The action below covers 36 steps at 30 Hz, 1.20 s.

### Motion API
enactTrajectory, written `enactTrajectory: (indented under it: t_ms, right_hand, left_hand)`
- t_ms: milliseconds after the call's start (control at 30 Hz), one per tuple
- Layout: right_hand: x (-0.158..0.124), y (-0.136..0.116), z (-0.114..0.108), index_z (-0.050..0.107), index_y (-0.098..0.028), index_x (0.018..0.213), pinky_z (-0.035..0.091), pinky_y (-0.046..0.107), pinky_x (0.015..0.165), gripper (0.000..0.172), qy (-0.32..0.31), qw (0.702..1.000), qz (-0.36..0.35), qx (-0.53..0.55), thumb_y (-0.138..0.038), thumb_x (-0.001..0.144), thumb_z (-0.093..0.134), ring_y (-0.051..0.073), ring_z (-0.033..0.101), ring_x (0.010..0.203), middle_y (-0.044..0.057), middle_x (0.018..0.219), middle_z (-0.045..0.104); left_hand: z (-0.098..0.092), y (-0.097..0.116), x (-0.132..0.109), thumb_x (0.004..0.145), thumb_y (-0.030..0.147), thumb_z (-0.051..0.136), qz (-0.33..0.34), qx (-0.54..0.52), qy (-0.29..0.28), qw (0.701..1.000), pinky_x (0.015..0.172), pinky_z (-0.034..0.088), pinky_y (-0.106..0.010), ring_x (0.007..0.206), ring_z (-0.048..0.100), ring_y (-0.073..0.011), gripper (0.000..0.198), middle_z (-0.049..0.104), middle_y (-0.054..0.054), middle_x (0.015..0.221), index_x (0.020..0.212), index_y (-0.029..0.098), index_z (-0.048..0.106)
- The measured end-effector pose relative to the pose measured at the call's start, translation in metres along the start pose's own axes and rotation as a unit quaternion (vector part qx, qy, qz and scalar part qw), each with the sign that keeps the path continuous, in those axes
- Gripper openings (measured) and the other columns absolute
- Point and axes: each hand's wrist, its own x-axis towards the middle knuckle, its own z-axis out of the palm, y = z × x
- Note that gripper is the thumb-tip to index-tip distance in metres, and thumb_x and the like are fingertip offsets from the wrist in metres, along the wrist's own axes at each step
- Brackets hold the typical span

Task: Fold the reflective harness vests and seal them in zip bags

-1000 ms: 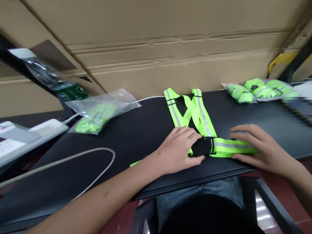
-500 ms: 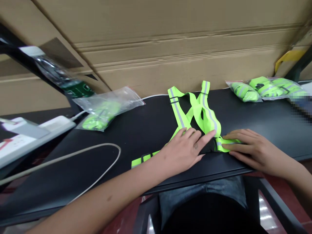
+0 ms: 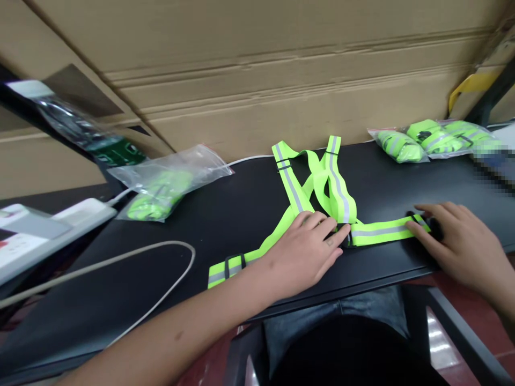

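A neon yellow-green reflective strap vest (image 3: pixel 322 187) with grey stripes lies spread on the black table (image 3: pixel 225 214). My left hand (image 3: pixel 303 254) rests flat on its waist band near the middle, fingers stretched out by the black buckle (image 3: pixel 344 236). My right hand (image 3: pixel 462 246) lies over the right end of the band, fingers flat and slightly curled at a black end piece. The band's left end (image 3: pixel 225 268) reaches out past my left forearm.
A clear bag with a folded vest (image 3: pixel 164 185) lies at the left. Several bagged vests (image 3: pixel 434 139) sit at the far right. A white cable (image 3: pixel 120 262) loops across the table's left. A white device (image 3: pixel 44 228) and a plastic bottle (image 3: pixel 76 128) stand far left. Cardboard (image 3: pixel 257 80) walls the back.
My right hand slid right along the waist band, drawing it out straight. The band's left end has come out further from under my left arm. My left hand stayed on the middle.
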Motion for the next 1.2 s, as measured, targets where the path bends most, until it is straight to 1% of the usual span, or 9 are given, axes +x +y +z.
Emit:
enactTrajectory:
  t_ms: [67,200,367,467,533,700,767,933,1200]
  right_hand:
    - [-0.006,0.001,-0.001,0.066,-0.018,0.095,0.043,0.04,0.067,0.062,-0.006,0.997,0.077,-0.01,-0.075,0.09,0.042,0.03,0.06,0.077,0.012,0.083,0.066]
    - [-0.008,-0.007,-0.002,0.063,-0.022,0.081,0.039,0.034,0.058,0.058,-0.015,0.988,0.135,0.076,-0.078,0.084,0.048,0.023,0.057,0.063,0.007,0.072,0.065]
    - [0.009,-0.021,-0.002,0.064,-0.022,0.088,0.038,0.03,0.051,0.047,0.044,0.938,0.242,0.244,-0.068,0.076,0.066,0.017,0.055,0.052,0.002,0.067,0.066]
    - [0.024,-0.033,-0.004,0.06,-0.023,0.086,0.041,0.029,0.048,0.045,0.098,0.859,0.24,0.441,-0.053,0.065,0.084,0.017,0.058,0.052,-0.001,0.067,0.066]
    - [0.034,-0.045,-0.006,0.06,-0.023,0.086,0.042,0.029,0.046,0.044,0.176,0.823,0.223,0.493,-0.043,0.06,0.09,0.014,0.055,0.049,-0.002,0.068,0.065]
    - [0.044,-0.085,-0.002,0.07,-0.021,0.103,0.05,0.031,0.059,0.034,0.345,0.854,0.126,0.368,-0.028,0.072,0.084,0.014,0.057,0.061,-0.001,0.075,0.064]
    - [0.043,-0.099,0.003,0.069,-0.022,0.107,0.052,0.031,0.063,0.034,0.325,0.887,0.075,0.32,-0.023,0.075,0.079,0.014,0.06,0.064,0.0,0.082,0.068]
    - [0.038,-0.116,0.016,0.072,-0.021,0.079,0.047,0.028,0.057,0.006,0.178,0.956,-0.038,0.23,-0.015,0.079,0.072,0.015,0.061,0.064,0.0,0.071,0.067]
    - [0.036,-0.104,0.014,0.075,-0.023,0.095,0.056,0.039,0.08,0.011,0.052,0.935,-0.208,0.283,-0.024,0.093,0.065,0.022,0.068,0.089,0.005,0.092,0.076]
  left_hand:
    - [0.001,-0.001,0.001,0.103,0.028,0.045,-0.007,-0.027,0.021,0.999,0.094,0.047,-0.046,0.103,0.057,-0.0284,0.035,0.066,-0.012,0.111,0.129,0.011,0.059]
    - [-0.004,-0.006,-0.001,0.1,0.03,0.052,-0.008,-0.088,0.042,0.995,0.096,0.047,-0.041,0.096,0.06,-0.0231,0.024,0.067,-0.008,0.096,0.101,0.012,0.068]
    - [-0.019,-0.011,-0.01,0.098,0.03,0.056,-0.009,-0.111,0.017,0.994,0.106,0.041,-0.05,0.12,0.054,-0.028,0.024,0.065,-0.011,0.116,0.112,0.019,0.073]
    - [-0.02,-0.013,-0.013,0.096,0.024,0.057,-0.031,-0.126,0.002,0.992,0.1,0.047,-0.047,0.122,0.051,-0.0288,0.03,0.056,-0.014,0.125,0.122,0.024,0.072]
    - [-0.016,-0.014,-0.012,0.097,0.023,0.056,-0.031,-0.147,-0.001,0.989,0.1,0.048,-0.045,0.119,0.052,-0.0269,0.032,0.056,-0.013,0.119,0.125,0.024,0.071]
    - [-0.007,-0.015,-0.008,0.099,0.025,0.055,-0.034,-0.186,0.022,0.982,0.099,0.05,-0.04,0.112,0.058,-0.0235,0.03,0.062,-0.011,0.115,0.124,0.018,0.069]
    - [-0.005,-0.015,-0.007,0.097,0.026,0.06,-0.041,-0.204,0.036,0.978,0.101,0.05,-0.039,0.115,0.06,-0.0242,0.023,0.066,-0.011,0.11,0.114,0.015,0.07]
    - [-0.007,-0.015,-0.007,0.087,0.028,0.074,-0.066,-0.224,0.07,0.97,0.103,0.048,-0.039,0.116,0.06,-0.0249,0.011,0.073,-0.005,0.092,0.087,0.018,0.07]
    - [-0.014,-0.021,-0.01,0.09,0.027,0.07,-0.036,-0.233,0.036,0.971,0.098,0.049,-0.036,0.099,0.068,-0.0198,0.009,0.076,-0.004,0.103,0.093,0.019,0.074]
